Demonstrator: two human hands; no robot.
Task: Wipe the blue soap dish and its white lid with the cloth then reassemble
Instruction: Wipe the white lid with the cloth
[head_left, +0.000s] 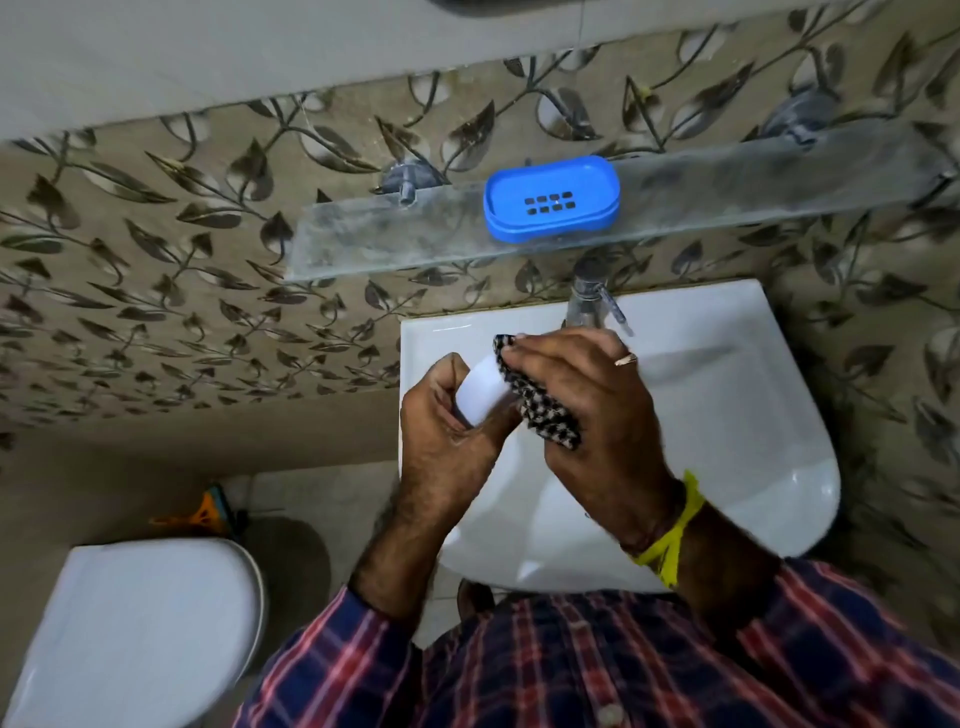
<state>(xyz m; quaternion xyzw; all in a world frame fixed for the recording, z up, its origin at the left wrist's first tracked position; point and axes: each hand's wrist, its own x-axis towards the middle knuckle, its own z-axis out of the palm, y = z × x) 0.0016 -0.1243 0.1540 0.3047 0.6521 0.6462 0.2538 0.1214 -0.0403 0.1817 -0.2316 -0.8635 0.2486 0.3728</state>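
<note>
Seemingly light, stiff and slick, the white lid (480, 387) sits pinched in the left hand (447, 415) over the sink (727, 395); the right hand (587, 405) presses the soft cloth (540, 400) against it. The blue soap dish (551, 198) waits on the shelf (363, 239).

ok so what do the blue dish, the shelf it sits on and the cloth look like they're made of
Blue dish: likely moulded plastic, smooth even colour, punched drain slots.
Shelf: clear glass or acrylic, since the wall pattern shows through; cloudy and smudged.
Cloth: woven fabric, black-and-white check, soft folds.
</note>
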